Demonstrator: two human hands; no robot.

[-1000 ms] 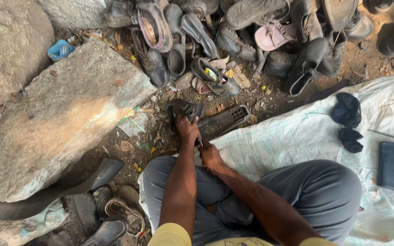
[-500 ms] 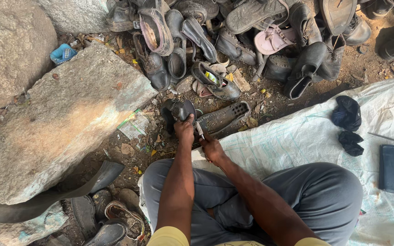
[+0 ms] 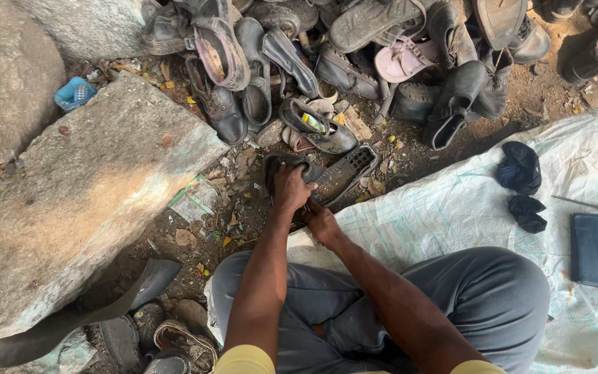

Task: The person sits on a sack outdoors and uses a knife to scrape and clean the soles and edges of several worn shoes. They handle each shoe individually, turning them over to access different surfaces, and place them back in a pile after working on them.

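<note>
The person is sitting cross-legged on a white woven sack (image 3: 451,208) spread over the dirt ground (image 3: 243,215), and both hands are working on a dark worn shoe (image 3: 279,165) lying on the ground just off the sack's upper-left edge. The left hand (image 3: 291,188) is curled over the top of the shoe, fingers closed around it and pressing it down. The right hand (image 3: 321,220) is sitting just beside and below it, closed as if pinching something small against the shoe; whether it is holding a tool cannot be told, since the fingers are hiding whatever lies between them.

A black ridged sole (image 3: 346,173) is lying touching the shoe on its right, tilted toward the heap of old shoes (image 3: 354,62) piled along the far side of the ground. A large flat stone slab (image 3: 84,208) is filling the left side.

By the look of it, the step in hand is a repair at the edge of the shoe, steadied with one hand and worked with the other. The next move is likely calling for a firm hold from the left hand while the right is working at the same spot, and possibly for bringing the loose sole against the shoe.

Near the sack's right edge, a dark flat phone (image 3: 592,249) and two crumpled black cloths (image 3: 522,181) are lying well apart from the hands.
</note>
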